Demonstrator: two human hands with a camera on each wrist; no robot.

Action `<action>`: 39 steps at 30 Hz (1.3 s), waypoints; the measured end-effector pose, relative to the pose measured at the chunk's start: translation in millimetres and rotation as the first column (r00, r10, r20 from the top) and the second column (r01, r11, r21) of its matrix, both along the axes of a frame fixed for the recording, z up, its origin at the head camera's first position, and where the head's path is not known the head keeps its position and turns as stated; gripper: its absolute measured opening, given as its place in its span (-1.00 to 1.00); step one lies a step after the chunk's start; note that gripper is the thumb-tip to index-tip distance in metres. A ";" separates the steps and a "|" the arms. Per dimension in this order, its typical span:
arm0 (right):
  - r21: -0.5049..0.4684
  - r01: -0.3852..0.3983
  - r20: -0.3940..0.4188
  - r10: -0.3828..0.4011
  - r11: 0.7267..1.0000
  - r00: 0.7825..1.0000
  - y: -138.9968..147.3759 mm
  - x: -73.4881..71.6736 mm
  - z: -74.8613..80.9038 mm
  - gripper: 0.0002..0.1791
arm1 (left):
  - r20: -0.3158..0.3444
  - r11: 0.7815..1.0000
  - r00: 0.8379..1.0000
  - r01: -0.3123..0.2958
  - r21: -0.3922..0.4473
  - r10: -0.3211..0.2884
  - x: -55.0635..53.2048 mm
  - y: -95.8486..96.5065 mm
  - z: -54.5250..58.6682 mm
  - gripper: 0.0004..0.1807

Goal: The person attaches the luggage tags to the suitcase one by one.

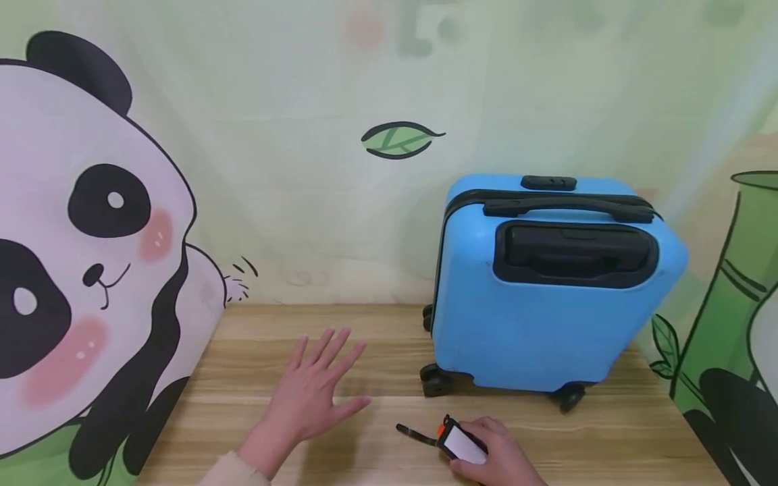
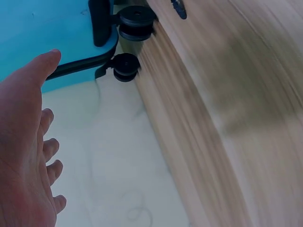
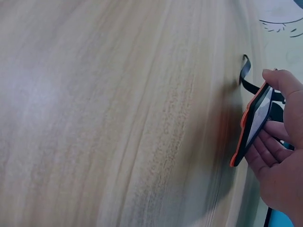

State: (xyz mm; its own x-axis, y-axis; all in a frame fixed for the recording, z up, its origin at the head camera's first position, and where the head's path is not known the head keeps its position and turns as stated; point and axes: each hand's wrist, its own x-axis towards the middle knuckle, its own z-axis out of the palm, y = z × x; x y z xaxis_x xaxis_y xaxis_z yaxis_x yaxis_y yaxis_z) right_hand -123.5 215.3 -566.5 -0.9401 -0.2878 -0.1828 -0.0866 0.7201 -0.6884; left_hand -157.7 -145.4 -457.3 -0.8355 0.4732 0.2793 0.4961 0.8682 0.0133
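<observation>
My right hand (image 1: 501, 453) grips a luggage tag (image 1: 463, 445) at the front of the table, thumb on one side and fingers on the other. The tag is black with orange edging and a white face. Its black strap (image 1: 416, 435) sticks out loose to the left. In the right wrist view the tag (image 3: 255, 120) appears nearly edge-on. My left hand (image 1: 313, 391) hovers over the table with its fingers spread, holding nothing. Behind the right hand a blue suitcase (image 1: 535, 331) stands upright on black wheels, with a black top handle (image 1: 565, 206).
A wood-grain table (image 1: 243, 364) lies under both hands. Behind it hangs a pale green cloth backdrop (image 1: 292, 169) with a printed panda (image 1: 121, 270) at the left and bamboo (image 1: 744, 263) at the right. Suitcase wheels (image 2: 137, 19) show in the left wrist view.
</observation>
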 end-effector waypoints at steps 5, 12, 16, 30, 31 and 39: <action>-0.103 0.055 0.074 -0.048 0.993 0.996 1.9 0.6 2.6 -0.32 | 0.006 1.000 1.000 0.013 -0.017 -0.013 -3.9 8.2 8.1 -0.04; -0.262 0.146 0.171 -0.103 0.954 0.980 3.7 4.1 10.1 -0.33 | 0.003 0.999 0.999 0.051 -0.014 -0.051 -10.5 21.4 20.4 -0.04; -0.339 0.203 0.236 -0.126 0.919 0.964 4.8 6.4 24.0 -0.32 | -0.022 0.997 0.997 0.072 -0.024 -0.073 -15.9 30.5 30.4 -0.03; -0.507 0.277 0.203 -0.200 0.816 0.959 26.5 25.0 89.7 -0.40 | -0.163 0.990 0.977 0.142 0.001 -0.140 -36.9 74.4 106.3 0.00; -0.510 0.276 0.189 -0.208 0.815 0.960 28.9 26.5 94.1 -0.41 | -0.175 0.989 0.974 0.148 0.004 -0.145 -38.4 78.6 112.7 0.00; -0.507 0.374 0.177 -0.330 0.777 0.927 47.2 32.7 122.2 -0.40 | -0.241 0.972 0.946 0.231 0.042 -0.215 -54.2 117.4 155.1 -0.02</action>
State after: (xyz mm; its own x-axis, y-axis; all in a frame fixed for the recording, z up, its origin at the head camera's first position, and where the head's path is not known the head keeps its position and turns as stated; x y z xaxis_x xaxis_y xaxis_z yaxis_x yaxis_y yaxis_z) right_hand -90.8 262.5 -444.3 -0.9845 -0.0109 -0.1750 0.1684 0.2190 -0.9611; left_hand -211.8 -28.1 -302.2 -0.6184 0.6126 0.4922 0.6731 0.7362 -0.0706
